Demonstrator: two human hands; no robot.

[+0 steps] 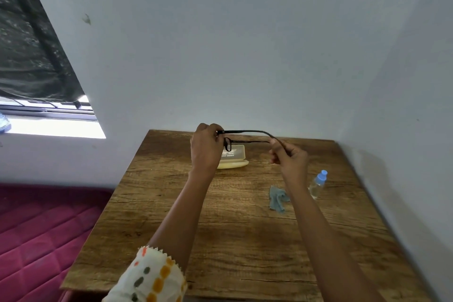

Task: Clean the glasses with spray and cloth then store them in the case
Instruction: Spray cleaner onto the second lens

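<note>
Both hands hold dark-framed glasses [245, 133] in the air above the far part of the wooden table [232, 228]. My left hand [206, 149] grips the front frame and lenses. My right hand [290, 155] pinches the end of one temple arm, and both arms of the glasses are unfolded. Behind and below the glasses a pale yellow case [234, 158] lies open on the table, partly hidden by my left hand. A crumpled grey-blue cloth [277, 198] lies on the table under my right forearm. A small clear spray bottle [318, 184] with a blue cap stands to its right.
The table stands in a corner, with walls [245, 56] close behind and to the right. A dark red quilted mattress [36, 228] lies to the left, below table level. A window [44, 110] is at the upper left.
</note>
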